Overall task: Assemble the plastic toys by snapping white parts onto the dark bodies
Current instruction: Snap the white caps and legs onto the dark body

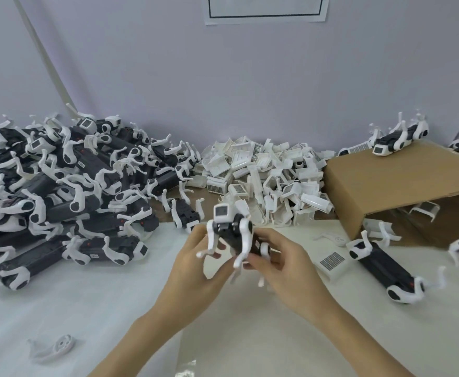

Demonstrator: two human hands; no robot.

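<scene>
Both hands hold one toy above the table's middle: a dark body with white legs hanging down and a white head piece with a grey grille at its far end. My left hand grips it from the left and below, thumb near a front leg. From the right, my right hand curls its fingers round the rear of the body. A heap of loose white head parts lies behind, and a big pile of dark bodies with white legs fills the left.
A tipped cardboard box stands at the right with a toy on top. Another dark toy and a loose white part lie right of my hands. A single white leg piece lies near left.
</scene>
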